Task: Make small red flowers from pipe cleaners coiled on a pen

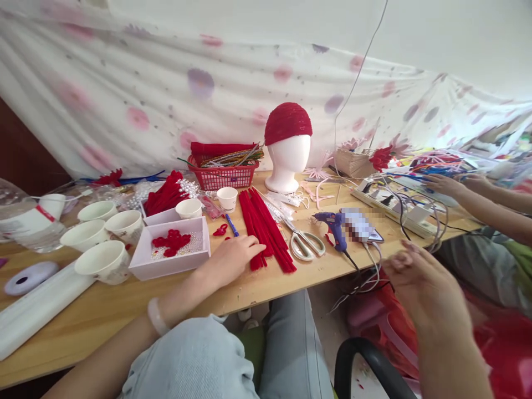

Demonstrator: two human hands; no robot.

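Though crowded, table (pixel 310 270) by flowered drape (pixel 241 94).

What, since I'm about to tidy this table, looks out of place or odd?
The white cables droop over the front edge of the table in a loose tangle, so they look easy to snag. The glue gun also lies close beside the phone, an awkward spot if it is hot. No spill or damage stands out.

Chenille stems (pixel 274 233): fuzzy, velvety, matt. Tabletop (pixel 174 327): wood, smooth, grain showing. Scissors (pixel 297 231): metal blades; handles smooth, plastic-looking. Glue gun (pixel 336 230): smooth plastic. Basket (pixel 224 178): plastic. Mannequin head (pixel 288 158): smooth, matt; cap (pixel 287 123) rough, textile-looking.
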